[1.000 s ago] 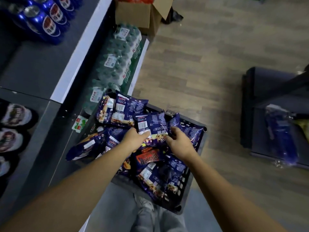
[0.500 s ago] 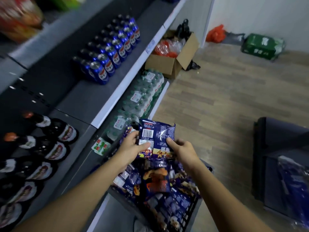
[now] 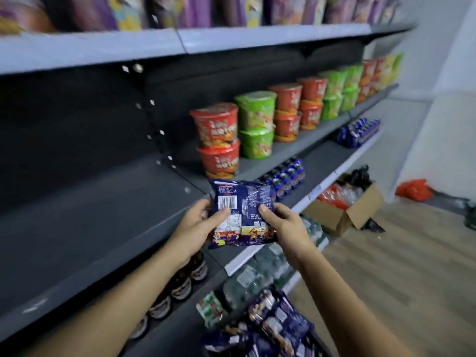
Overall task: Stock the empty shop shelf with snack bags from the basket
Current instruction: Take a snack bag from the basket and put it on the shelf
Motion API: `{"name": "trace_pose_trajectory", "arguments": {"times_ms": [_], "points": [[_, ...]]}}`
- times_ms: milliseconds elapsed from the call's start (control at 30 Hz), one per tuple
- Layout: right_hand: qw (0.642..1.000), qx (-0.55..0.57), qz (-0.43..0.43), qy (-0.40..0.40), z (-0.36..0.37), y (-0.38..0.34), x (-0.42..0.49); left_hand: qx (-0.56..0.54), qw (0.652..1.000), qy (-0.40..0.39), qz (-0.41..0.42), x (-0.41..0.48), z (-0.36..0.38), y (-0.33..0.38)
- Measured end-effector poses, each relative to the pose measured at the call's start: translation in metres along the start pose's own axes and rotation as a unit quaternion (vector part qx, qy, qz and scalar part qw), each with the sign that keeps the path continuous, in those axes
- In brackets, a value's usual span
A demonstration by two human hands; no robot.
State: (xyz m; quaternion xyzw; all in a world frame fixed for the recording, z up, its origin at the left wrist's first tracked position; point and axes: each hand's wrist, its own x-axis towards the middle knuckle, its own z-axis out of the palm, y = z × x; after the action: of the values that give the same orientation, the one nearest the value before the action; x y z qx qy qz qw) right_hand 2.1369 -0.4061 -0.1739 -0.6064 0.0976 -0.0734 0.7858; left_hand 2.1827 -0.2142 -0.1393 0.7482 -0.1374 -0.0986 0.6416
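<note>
Looking from the head camera, we see both hands holding one blue snack bag [image 3: 242,212] upright, with the barcode side to us. The left hand [image 3: 195,225] grips its left edge, thumb on the front; the right hand [image 3: 286,228] pinches the right edge in the same way. The bag is in the air just before the front edge of the empty grey shelf [image 3: 90,215], near its right end. Beside it, on the same level, stand red and green noodle cups [image 3: 219,140], stacked two high. One level below we see blue cans [image 3: 286,176] and dark bottles [image 3: 180,287]. More blue snack bags [image 3: 278,328] lie at the bottom, between the forearms. A cardboard box [image 3: 345,215] stands open on the floor.
</note>
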Motion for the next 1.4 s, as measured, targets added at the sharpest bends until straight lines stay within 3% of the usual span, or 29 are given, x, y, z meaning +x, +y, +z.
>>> {"name": "trace_pose_trajectory", "arguments": {"times_ms": [267,433,533,700,867,1000,1167,1267,1400], "points": [[0.995,0.002,-0.011,-0.101,0.091,-0.040,0.020,-0.008,0.994,0.101,0.032,-0.008,-0.089,0.035],[0.986,-0.087,-0.127,-0.064,0.134,-0.045,0.020,0.191,0.938,0.270,0.106,-0.016,-0.109,0.037],[0.969,-0.135,-0.183,-0.097,0.161,-0.045,0.010,0.138,0.958,0.222,0.115,-0.024,-0.105,0.043],[0.962,-0.118,-0.177,-0.173,0.178,-0.053,-0.002,0.007,0.980,0.190,0.053,-0.026,-0.132,0.045],[0.972,-0.106,-0.181,-0.104,0.183,-0.049,0.014,-0.081,0.979,0.174,0.064,-0.034,-0.155,0.043],[0.982,-0.083,-0.099,-0.141,0.191,-0.048,0.016,-0.104,0.982,0.145,0.063,-0.038,-0.158,0.047],[0.983,-0.073,-0.107,-0.134,0.195,-0.051,0.017,-0.125,0.981,0.142,0.043,-0.041,-0.164,0.051],[0.970,-0.139,-0.139,-0.141,0.195,-0.054,0.021,-0.039,0.979,0.189,0.069,-0.036,-0.182,0.062],[0.925,-0.276,-0.205,-0.161,0.197,-0.063,0.020,0.196,0.979,0.059,0.015,-0.034,-0.198,0.082]]}}
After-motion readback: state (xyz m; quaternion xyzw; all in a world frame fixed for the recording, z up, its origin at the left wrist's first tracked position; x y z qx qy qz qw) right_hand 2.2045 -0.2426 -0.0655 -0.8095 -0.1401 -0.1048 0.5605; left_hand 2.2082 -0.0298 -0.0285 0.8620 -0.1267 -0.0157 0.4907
